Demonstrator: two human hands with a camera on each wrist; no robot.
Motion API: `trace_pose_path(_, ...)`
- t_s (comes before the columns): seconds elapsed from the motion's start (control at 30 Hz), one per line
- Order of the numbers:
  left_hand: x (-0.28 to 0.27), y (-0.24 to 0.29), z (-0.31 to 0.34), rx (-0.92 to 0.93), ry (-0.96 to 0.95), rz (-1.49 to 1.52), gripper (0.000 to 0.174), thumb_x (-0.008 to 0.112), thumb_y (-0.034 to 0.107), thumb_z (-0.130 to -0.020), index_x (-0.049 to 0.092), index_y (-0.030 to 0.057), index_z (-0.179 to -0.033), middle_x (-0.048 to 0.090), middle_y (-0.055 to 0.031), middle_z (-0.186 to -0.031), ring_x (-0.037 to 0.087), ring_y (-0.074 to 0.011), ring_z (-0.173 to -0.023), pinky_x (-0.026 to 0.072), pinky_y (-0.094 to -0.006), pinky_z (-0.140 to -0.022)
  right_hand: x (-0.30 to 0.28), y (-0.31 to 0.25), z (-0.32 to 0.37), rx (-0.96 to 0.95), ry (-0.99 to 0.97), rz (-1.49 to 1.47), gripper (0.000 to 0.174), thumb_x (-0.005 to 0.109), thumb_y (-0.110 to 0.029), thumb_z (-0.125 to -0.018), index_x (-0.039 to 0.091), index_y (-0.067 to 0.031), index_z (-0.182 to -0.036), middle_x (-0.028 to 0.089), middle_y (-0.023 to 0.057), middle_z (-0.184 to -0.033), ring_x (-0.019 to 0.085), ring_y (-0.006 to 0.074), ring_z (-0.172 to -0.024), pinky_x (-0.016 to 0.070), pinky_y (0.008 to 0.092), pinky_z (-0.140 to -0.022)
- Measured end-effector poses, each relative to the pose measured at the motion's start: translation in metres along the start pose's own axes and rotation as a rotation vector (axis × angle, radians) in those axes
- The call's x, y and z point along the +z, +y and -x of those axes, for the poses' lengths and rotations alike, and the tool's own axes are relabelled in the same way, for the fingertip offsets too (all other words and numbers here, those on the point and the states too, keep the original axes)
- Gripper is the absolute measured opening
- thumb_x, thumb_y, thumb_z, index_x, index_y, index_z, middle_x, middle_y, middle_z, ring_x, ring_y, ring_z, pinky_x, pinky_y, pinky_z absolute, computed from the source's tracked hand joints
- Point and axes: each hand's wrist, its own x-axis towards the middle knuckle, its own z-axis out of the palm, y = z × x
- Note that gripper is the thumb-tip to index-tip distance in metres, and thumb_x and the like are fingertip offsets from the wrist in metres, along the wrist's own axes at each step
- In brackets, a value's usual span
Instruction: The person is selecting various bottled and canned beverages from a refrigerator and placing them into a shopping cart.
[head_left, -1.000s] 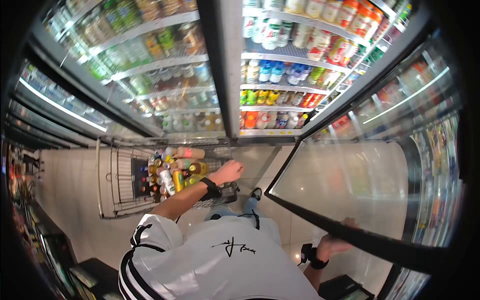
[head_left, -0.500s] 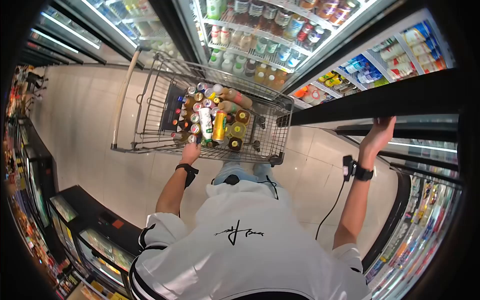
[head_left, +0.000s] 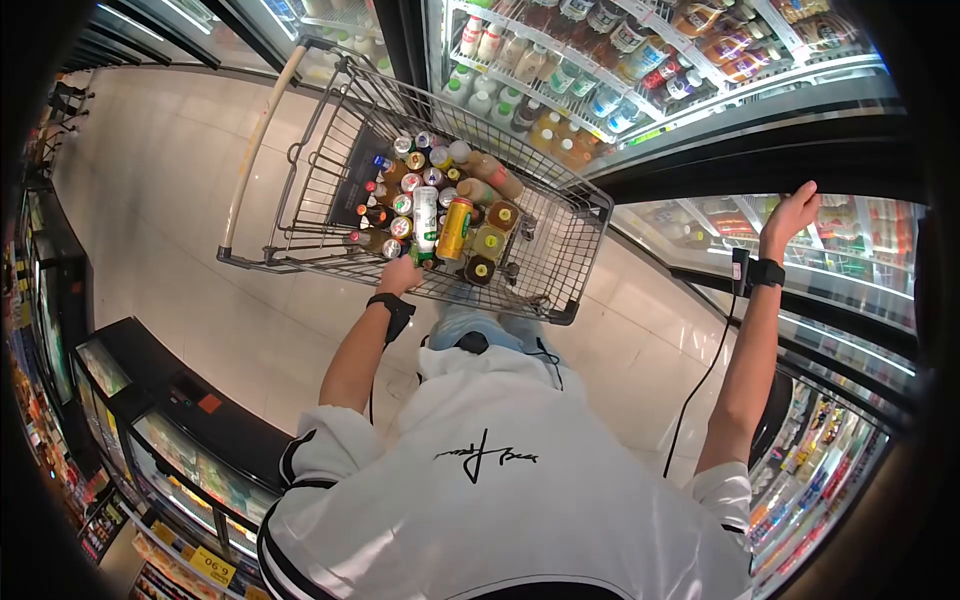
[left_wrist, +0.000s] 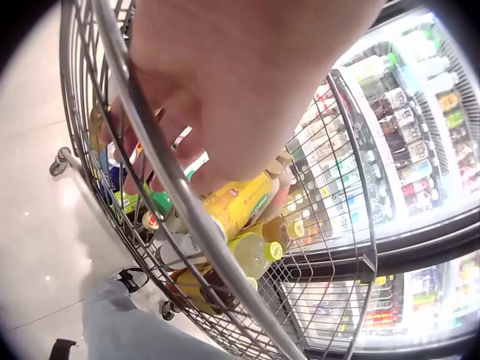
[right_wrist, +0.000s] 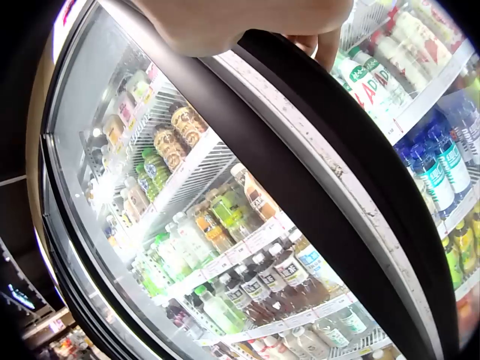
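My left hand [head_left: 402, 274] holds the near side rim of the wire shopping cart [head_left: 578, 305]; in the left wrist view its fingers pass over the metal rim into the basket. Under those fingers lie drinks, among them a yellow can [head_left: 455, 229], a white can [head_left: 425, 218] and a bottle with a yellow cap [left_wrist: 271, 252]. My right hand [head_left: 793, 218] reaches far to the right and grips the black frame of a glass cooler door [right_wrist: 330, 90]. In the right wrist view some fingertips curl at the far side of this frame.
Shelves of bottled drinks [head_left: 620, 60] line the back wall behind glass. A low black display case [head_left: 190, 400] stands at lower left. The cart's pale handle [head_left: 262, 140] points left over the tiled floor [head_left: 160, 200]. A cable [head_left: 700, 400] hangs from the right wrist.
The left hand has come down from over the cart to its near rim. The cooler door has swung toward its frame with the right hand on it. The view has turned left.
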Motion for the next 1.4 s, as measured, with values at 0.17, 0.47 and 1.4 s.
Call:
trace_pose_path(0.17, -0.031, 0.006, -0.029, -0.149, -0.273, 0.106, 0.049, 0.062, 0.028, -0.081, 0.059, -0.0034, -0.119, 0.061, -0.0275, -0.123, 0.059, -0.0392, -0.116, 0.0476, -0.0465, -0.096, -0.002, -0.045, 0.01, 0.298, -0.148, -0.063, 0.057, 0.049, -0.045, -0.101, 0.048, 0.0026, -0.131, 0.055, 0.0134, -0.125, 0.057, 0.025, -0.11, 0.0451, 0.039, -0.095)
trace_pose_path(0.47, 0.035, -0.012, -0.119, -0.416, -0.015, 0.512, 0.044, 0.073, 0.016, -0.069, 0.065, -0.0124, -0.101, 0.069, -0.0265, -0.102, 0.068, -0.0359, -0.1, 0.0533, -0.0411, -0.085, -0.089, -0.002, 0.124, 0.434, -0.555, 0.33, 0.054, 0.056, -0.043, -0.098, 0.057, -0.0004, -0.132, 0.063, 0.0083, -0.116, 0.056, 0.0182, -0.104, 0.042, 0.0322, -0.096)
trace_pose_path(1.4, -0.293, 0.188, 0.099, 0.19, 0.215, -0.139, 0.054, 0.075, 0.048, -0.062, 0.07, -0.004, -0.075, 0.067, -0.0232, -0.075, 0.067, -0.0386, -0.078, 0.0534, -0.0435, -0.073, -0.029, -0.048, 0.309, 0.513, -1.229, -0.198, 0.032, 0.066, -0.019, -0.091, 0.061, -0.0003, -0.117, 0.069, 0.0089, -0.11, 0.065, 0.0192, -0.099, 0.0508, 0.0323, -0.087)
